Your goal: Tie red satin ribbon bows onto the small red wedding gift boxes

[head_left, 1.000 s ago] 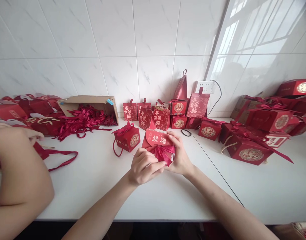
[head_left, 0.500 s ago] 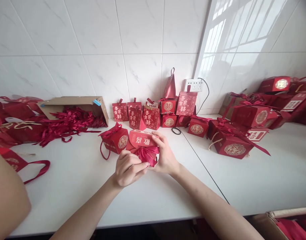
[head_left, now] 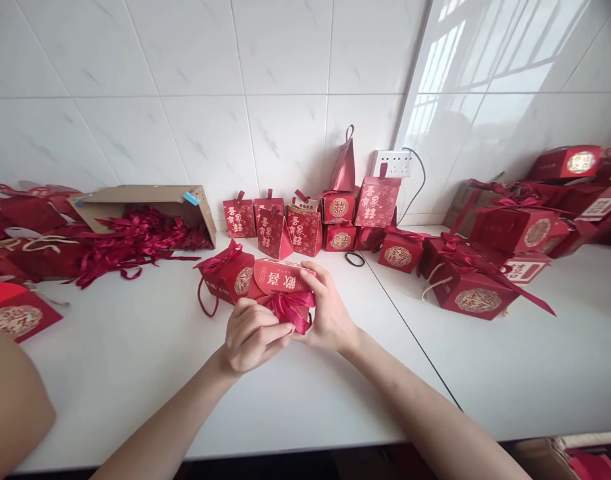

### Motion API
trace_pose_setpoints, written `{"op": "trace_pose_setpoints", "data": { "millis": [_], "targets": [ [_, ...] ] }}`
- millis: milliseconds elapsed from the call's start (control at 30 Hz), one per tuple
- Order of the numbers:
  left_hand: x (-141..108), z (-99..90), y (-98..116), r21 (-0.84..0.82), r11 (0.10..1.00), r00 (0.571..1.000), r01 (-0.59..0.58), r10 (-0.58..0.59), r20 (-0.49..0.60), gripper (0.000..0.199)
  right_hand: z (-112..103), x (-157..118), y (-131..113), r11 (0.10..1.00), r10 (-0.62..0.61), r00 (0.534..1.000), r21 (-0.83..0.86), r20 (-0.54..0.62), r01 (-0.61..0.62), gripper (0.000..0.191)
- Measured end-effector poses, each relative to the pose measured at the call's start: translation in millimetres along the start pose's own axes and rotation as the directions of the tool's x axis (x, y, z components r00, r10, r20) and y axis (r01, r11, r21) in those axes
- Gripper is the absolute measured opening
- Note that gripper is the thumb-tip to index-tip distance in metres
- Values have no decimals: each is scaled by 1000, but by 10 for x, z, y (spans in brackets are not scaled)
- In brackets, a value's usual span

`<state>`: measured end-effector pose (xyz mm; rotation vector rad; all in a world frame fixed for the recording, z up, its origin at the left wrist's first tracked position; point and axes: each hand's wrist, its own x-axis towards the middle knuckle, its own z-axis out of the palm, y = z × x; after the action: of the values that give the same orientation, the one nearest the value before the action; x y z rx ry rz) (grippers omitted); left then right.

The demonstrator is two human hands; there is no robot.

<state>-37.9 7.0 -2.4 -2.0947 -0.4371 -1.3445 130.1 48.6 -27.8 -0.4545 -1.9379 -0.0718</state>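
Note:
Both my hands are on a red gift box with a rounded, pale-lettered flap and a crimson ribbon bow on the side toward me. My right hand wraps round its right side, thumb below and fingers over the top edge. My left hand is curled at the lower left, its fingertips pinched on the ribbon at the bow; part of the box is hidden behind it. Directly left of the held box stands another red box with a bow, a gold emblem and a cord loop hanging down.
Behind stand several small red bags and stacked boxes. A cardboard box spills crimson ribbons. More red boxes fill the right. A black ring lies on the white table. Another person's arm is at left.
My hands keep nearly the same hold on the box and bow. At far left, another box has turned its gold emblem into view, and its ribbon loop no longer shows.

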Motion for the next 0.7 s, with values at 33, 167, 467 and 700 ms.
{"op": "trace_pose_setpoints", "data": {
  "millis": [33, 167, 467, 700],
  "targets": [
    [-5, 8, 1, -3, 1000, 1000, 1, -1, -6, 4, 3, -7, 4, 1000, 0, 1000, 5, -2, 0, 93],
    [-20, 40, 9, -18, 1000, 999, 0, -1, -32, 2, 19, -20, 10, 1000, -2, 1000, 21, -5, 2, 89],
    [-50, 130, 55, -36, 999, 999, 27, -29, -40, 4, -25, -99, 30, 999, 45, 999, 19, 30, -46, 86],
    [-23, 144, 83, -41, 999, 997, 5, -8, -72, 3, -47, -108, 36, 999, 30, 999, 40, -14, -29, 85]
  ]
}}
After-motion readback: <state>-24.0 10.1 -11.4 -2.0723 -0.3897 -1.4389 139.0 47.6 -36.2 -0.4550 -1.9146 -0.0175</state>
